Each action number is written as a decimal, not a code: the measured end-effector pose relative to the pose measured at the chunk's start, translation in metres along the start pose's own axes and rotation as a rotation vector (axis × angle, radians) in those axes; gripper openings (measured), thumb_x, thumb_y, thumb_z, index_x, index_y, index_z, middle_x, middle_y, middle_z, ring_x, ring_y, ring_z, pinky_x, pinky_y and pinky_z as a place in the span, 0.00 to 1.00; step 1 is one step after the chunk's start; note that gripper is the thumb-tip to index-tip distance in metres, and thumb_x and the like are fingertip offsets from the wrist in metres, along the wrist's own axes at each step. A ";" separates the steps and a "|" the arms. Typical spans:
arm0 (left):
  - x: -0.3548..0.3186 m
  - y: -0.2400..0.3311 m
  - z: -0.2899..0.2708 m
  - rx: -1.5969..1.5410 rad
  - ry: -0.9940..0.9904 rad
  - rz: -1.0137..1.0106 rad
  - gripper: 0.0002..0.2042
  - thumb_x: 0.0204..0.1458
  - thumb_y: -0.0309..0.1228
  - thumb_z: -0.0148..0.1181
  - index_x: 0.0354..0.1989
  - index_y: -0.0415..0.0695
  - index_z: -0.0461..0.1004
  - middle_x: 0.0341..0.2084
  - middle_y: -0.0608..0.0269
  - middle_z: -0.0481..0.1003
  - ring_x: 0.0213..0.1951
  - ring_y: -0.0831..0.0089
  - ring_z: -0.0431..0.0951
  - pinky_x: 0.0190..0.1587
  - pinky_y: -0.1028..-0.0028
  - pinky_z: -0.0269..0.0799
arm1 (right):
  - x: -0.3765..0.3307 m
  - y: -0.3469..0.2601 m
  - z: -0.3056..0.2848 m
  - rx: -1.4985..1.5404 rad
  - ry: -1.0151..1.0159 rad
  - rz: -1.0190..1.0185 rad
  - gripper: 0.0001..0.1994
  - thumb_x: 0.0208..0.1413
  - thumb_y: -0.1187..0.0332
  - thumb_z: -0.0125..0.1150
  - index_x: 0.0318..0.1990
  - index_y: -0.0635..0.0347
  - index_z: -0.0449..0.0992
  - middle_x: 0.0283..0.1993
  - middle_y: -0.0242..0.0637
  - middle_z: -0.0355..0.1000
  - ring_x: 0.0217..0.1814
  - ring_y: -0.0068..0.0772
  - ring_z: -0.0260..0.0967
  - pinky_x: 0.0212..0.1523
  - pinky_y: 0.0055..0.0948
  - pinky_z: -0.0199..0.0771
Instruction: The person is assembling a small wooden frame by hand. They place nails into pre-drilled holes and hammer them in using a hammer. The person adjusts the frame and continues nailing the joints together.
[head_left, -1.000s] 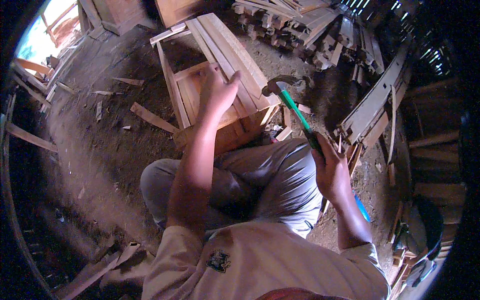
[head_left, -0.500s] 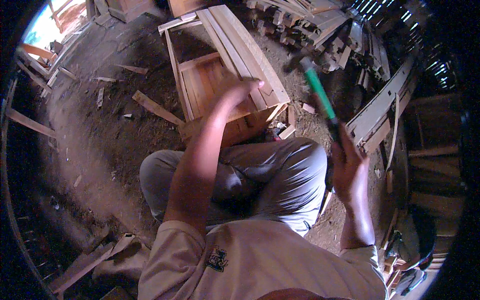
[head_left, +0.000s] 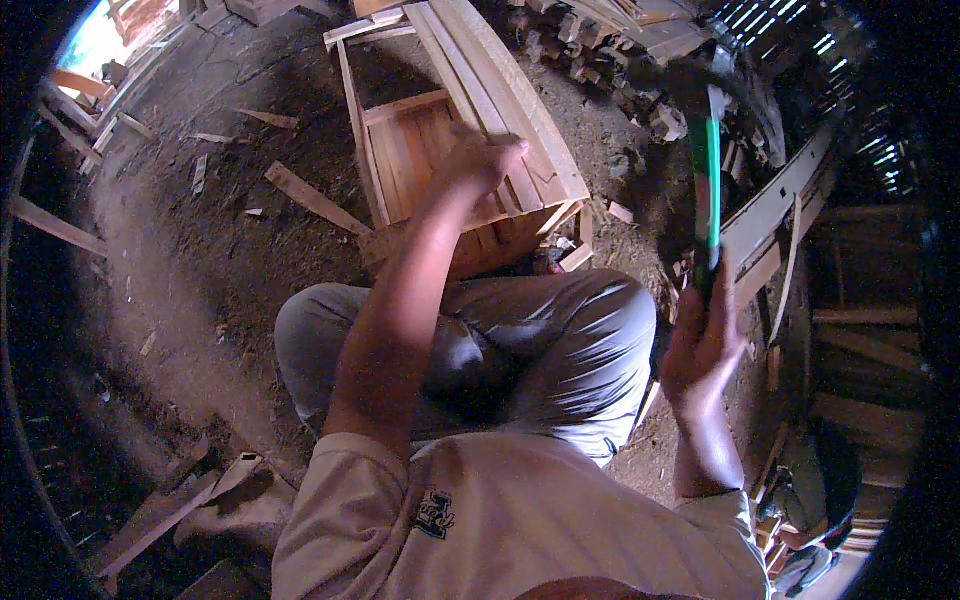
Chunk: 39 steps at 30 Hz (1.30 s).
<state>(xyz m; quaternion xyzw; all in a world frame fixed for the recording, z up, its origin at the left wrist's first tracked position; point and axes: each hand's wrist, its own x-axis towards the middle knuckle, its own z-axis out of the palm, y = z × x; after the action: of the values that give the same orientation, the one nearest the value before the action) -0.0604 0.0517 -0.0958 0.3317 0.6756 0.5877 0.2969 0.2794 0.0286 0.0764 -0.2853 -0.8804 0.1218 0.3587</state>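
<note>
A slatted wooden crate lies on the dirt floor in front of my knees. My left hand rests on its near top boards, fingers curled as if pinching something small that I cannot make out. My right hand grips the green handle of a hammer, raised upright to the right of the crate, its dark head blurred near the top. My legs in grey trousers are folded beneath the crate's near end.
Loose wooden strips lie on the dirt floor to the left. A heap of cut wood sits behind the crate. Long planks and stacked timber fill the right side. More boards lie at the lower left.
My right hand has swung the hammer up from near the crate to a raised, upright position. My left hand stays on the crate's top boards.
</note>
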 end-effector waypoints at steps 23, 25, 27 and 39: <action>0.002 -0.004 -0.001 0.391 0.103 0.047 0.41 0.51 0.59 0.58 0.59 0.30 0.70 0.61 0.30 0.65 0.64 0.37 0.64 0.65 0.48 0.60 | -0.018 0.002 0.006 -0.254 -0.149 -0.087 0.28 0.60 0.82 0.58 0.69 0.68 0.64 0.53 0.56 0.78 0.43 0.53 0.81 0.41 0.36 0.81; -0.001 0.003 0.005 0.374 0.134 -0.002 0.41 0.51 0.59 0.58 0.59 0.30 0.70 0.62 0.30 0.64 0.65 0.37 0.63 0.65 0.47 0.60 | -0.015 0.011 0.018 -0.444 -0.449 -0.118 0.27 0.60 0.82 0.58 0.68 0.68 0.64 0.51 0.53 0.79 0.41 0.53 0.82 0.37 0.34 0.82; 0.000 0.008 0.003 0.369 0.142 -0.017 0.41 0.51 0.59 0.58 0.60 0.30 0.70 0.63 0.31 0.63 0.65 0.37 0.62 0.65 0.47 0.60 | -0.011 0.012 0.007 -0.415 -0.286 -0.234 0.26 0.62 0.81 0.57 0.68 0.68 0.64 0.50 0.55 0.79 0.40 0.51 0.82 0.36 0.36 0.81; 0.000 0.013 -0.003 0.378 0.081 0.007 0.41 0.51 0.60 0.57 0.60 0.32 0.70 0.61 0.33 0.65 0.64 0.38 0.62 0.66 0.47 0.59 | -0.007 -0.001 0.011 -0.261 -0.199 -0.125 0.23 0.66 0.73 0.55 0.68 0.63 0.67 0.51 0.55 0.79 0.47 0.49 0.81 0.47 0.41 0.79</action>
<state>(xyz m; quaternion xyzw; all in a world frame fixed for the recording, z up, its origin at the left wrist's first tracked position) -0.0618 0.0510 -0.0824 0.3600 0.7842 0.4643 0.1996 0.2749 0.0238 0.0650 -0.2609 -0.9358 0.0114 0.2366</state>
